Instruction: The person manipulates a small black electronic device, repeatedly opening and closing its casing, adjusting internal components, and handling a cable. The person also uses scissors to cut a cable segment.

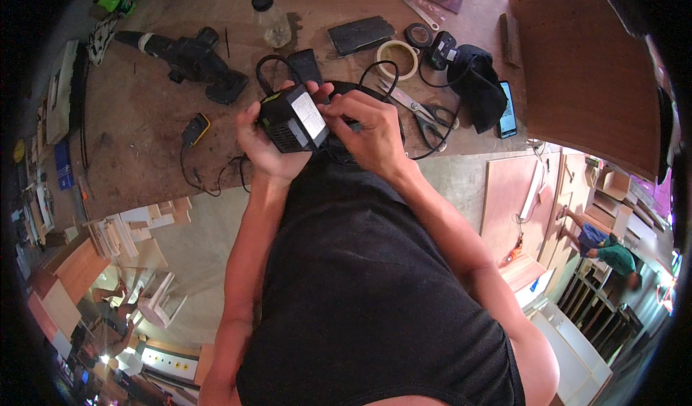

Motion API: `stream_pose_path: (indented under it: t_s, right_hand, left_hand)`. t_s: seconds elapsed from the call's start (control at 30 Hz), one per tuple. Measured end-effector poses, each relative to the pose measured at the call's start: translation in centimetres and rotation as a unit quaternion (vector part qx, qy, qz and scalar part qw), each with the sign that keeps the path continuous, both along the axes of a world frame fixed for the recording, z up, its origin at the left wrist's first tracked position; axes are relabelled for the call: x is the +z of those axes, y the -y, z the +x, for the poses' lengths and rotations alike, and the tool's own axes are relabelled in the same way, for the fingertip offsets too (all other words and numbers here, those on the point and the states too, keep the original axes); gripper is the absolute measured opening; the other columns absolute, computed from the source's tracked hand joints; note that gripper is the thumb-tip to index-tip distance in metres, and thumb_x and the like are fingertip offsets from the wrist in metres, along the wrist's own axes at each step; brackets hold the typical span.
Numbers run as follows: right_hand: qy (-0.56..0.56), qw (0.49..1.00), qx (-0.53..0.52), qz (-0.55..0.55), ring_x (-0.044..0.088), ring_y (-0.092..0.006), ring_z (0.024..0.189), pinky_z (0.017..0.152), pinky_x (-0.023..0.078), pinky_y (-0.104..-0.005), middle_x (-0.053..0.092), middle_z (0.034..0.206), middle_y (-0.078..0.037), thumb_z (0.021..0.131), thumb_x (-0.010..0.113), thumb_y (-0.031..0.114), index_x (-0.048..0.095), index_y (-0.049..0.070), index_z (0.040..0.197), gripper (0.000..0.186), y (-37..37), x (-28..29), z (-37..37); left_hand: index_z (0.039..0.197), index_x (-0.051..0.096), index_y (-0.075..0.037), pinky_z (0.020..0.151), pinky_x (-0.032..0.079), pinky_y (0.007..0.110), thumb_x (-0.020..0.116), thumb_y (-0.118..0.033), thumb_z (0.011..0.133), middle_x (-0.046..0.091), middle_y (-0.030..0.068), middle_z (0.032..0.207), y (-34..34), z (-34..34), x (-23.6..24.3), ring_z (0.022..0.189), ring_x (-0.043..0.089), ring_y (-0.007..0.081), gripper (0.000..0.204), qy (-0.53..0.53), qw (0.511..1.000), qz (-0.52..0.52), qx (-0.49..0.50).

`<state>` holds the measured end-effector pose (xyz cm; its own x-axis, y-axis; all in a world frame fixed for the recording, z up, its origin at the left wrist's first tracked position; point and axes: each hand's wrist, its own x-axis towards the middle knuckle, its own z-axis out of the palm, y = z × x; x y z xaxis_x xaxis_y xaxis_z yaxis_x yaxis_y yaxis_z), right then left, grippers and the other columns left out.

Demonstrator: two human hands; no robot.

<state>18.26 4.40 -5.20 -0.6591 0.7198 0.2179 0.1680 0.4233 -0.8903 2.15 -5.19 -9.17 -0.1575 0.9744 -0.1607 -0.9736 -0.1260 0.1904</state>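
My left hand (267, 146) grips a black boxy device (292, 125) with a vented side and a white label, its thumb up along the left side. My right hand (364, 128) is closed against the device’s right side; what its fingertips pinch is too small to make out. Black cable loops (267, 64) rise behind both hands. To the right lie scissors (418, 110), a roll of pale tape (396, 56) and a roll of dark tape (418, 33). A small yellow-and-black device (195, 129) with a wire lies to the left.
On the wooden worktable (144, 168) are a black power tool (187, 56), a jar (271, 24), a dark slab (360, 35), black cloth (476, 89) and a phone (507, 110). A tall board (584, 74) borders the right. Another person (613, 258) is at the far right, among wood panels.
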Motion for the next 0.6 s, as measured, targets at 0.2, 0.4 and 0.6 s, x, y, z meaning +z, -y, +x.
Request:
stream_pose_path:
  t_s: [0.2, 0.4, 0.6]
  right_hand:
    - [0.014, 0.999, 0.033, 0.024, 0.076, -0.0313, 0.092, 0.081, 0.058, -0.0380, 0.072, 0.098, -0.016, 0.087, 0.074, -0.006, 0.077, 0.001, 0.104, 0.018, 0.1, 0.1, 0.2]
    - [0.004, 0.999, 0.035, -0.017, 0.076, -0.0297, 0.094, 0.085, 0.059, -0.0369, 0.073, 0.099, -0.016, 0.089, 0.073, -0.006, 0.075, -0.001, 0.104, 0.016, 0.2, -0.1, 0.4]
    - [-0.039, 0.976, 0.018, -0.216, 0.073, -0.0181, 0.103, 0.096, 0.057, -0.0345, 0.077, 0.114, -0.011, 0.104, 0.069, 0.005, 0.071, -0.003, 0.128, 0.026, -1.4, 0.8, 1.2]
  left_hand:
    - [0.147, 0.058, -0.002, 0.109, 0.052, 0.044, 0.065, -0.060, 0.090, 0.069, 0.0147, 0.125, -0.6, 0.1, 0.0, 0.129, 0.062, 0.0322, 0.082, -0.003, 0.999, 0.035, 0.016]
    - [0.139, 0.061, 0.005, 0.105, 0.055, 0.041, 0.065, -0.059, 0.088, 0.069, 0.0165, 0.123, -0.1, 0.4, 0.9, 0.121, 0.066, 0.0318, 0.082, 0.000, 0.995, -0.096, 0.038]
    - [0.130, 0.065, 0.005, 0.102, 0.058, 0.043, 0.060, -0.055, 0.086, 0.071, 0.0194, 0.122, 0.3, 0.9, 1.5, 0.114, 0.071, 0.0335, 0.074, -0.067, 0.990, -0.122, 0.024]
